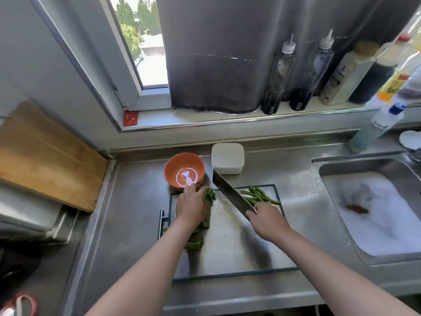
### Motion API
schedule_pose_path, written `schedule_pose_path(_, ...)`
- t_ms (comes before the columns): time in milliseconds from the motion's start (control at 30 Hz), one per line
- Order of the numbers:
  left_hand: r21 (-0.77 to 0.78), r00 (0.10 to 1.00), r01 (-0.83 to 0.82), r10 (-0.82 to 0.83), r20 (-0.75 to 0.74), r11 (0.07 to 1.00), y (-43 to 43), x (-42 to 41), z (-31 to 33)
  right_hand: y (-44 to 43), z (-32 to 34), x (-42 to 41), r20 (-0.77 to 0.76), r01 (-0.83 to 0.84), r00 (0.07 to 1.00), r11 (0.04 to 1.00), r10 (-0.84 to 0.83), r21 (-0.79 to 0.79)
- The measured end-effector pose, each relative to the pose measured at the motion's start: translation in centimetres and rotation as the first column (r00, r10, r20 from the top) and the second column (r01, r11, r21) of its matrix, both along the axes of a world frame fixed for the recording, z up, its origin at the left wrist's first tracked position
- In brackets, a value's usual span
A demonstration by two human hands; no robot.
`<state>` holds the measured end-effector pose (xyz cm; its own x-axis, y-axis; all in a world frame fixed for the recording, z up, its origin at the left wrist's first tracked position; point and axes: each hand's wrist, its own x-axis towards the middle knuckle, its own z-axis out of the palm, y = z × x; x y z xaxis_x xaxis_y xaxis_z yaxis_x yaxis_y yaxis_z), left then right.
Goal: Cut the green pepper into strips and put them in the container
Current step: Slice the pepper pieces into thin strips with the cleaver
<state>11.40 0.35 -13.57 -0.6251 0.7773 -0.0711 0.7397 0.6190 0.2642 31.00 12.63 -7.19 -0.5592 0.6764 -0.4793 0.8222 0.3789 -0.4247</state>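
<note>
Slicing is under way. The left hand (191,206) curls its fingers round the uncut green pepper (209,197) at the cutting board's (227,247) far-left corner. The right hand (266,221) grips the cleaver (230,192), which must next come down beside those knuckles. Cut strips (257,196) lie at the far-right corner. On the worktop behind the board, the white container (227,158) looks lidded, and the orange bowl (184,171) holds no pepper.

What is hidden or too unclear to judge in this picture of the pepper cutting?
1. Head view: the handle of the knife, covered by the right hand.
2. Head view: the full shape of the pepper piece, covered by the left hand.
3. Head view: the inside of the white container, not visible from this angle.
4. Head view: the bottom of the sink, under foam.
</note>
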Motion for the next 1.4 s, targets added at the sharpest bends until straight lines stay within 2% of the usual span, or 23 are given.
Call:
schedule_pose_path(167, 0.022, 0.994, 0.068, -0.066, -0.084, 0.997, -0.4, -1.6, -0.1, -0.7, -0.4, -0.9, 0.001, 0.041, 0.999, 0.999, -0.041, -0.007)
schedule_pose_path(300, 0.146, 0.988, 0.147, -0.137, -0.075, 0.978, 0.9, -1.5, 0.4, -1.3, -0.6, -1.3, -0.024, 0.087, 0.996, 0.996, -0.087, 0.004)
schedule_pose_path(367, 0.075, 0.978, 0.192, -0.185, -0.091, 0.979, 2.4, -1.0, 0.8, -1.4, -0.5, -1.3, -0.030, 0.118, 0.993, 0.993, -0.117, 0.029)
schedule_pose_path(467, -0.166, 0.933, 0.283, -0.311, -0.182, 0.945, 4.2, -0.7, 0.9, -1.2, -0.5, -1.1, -0.043, 0.160, 0.987, 0.986, -0.157, 0.056)
schedule_pose_path(533, -0.274, 0.900, 0.311, -0.374, -0.221, 0.910, 5.1, -0.5, 1.2, -1.0, -0.7, -0.8, -0.054, 0.184, 0.982, 0.981, -0.181, 0.056)
schedule_pose_path(667, -0.384, 0.912, 0.268, -0.361, -0.195, 0.884, 6.2, 0.0, 1.9, -0.7, -0.7, 0.0, -0.058, 0.207, 0.977, 0.977, -0.204, 0.059)
schedule_pose_path(800, -0.393, 0.941, 0.222, -0.301, -0.153, 0.892, 5.6, -0.2, 1.5, -0.7, -0.7, 0.4, -0.059, 0.187, 0.981, 0.980, -0.183, 0.066)
schedule_pose_path(1067, -0.292, 0.960, 0.166, -0.222, -0.173, 0.942, 5.1, -0.2, 0.6, -0.4, -1.4, 0.1, -0.086, 0.173, 0.982, 0.984, -0.170, 0.032)
schedule_pose_path(1200, -0.185, 0.974, 0.148, -0.176, -0.145, 0.971, 5.0, 0.1, -0.1, -0.3, -1.9, 0.2, -0.082, 0.177, 0.981, 0.984, -0.175, 0.018)
schedule_pose_path(1300, 0.057, 0.978, 0.200, -0.196, -0.065, 0.978, 4.8, 0.1, -0.9, -0.3, -2.1, 0.4, -0.089, 0.182, 0.979, 0.983, -0.181, 0.009)
schedule_pose_path(1400, 0.327, 0.942, 0.141, -0.228, 0.245, 0.934, 4.4, 0.5, -0.7, -0.1, -2.2, 0.9, -0.082, 0.175, 0.981, 0.984, -0.174, 0.005)
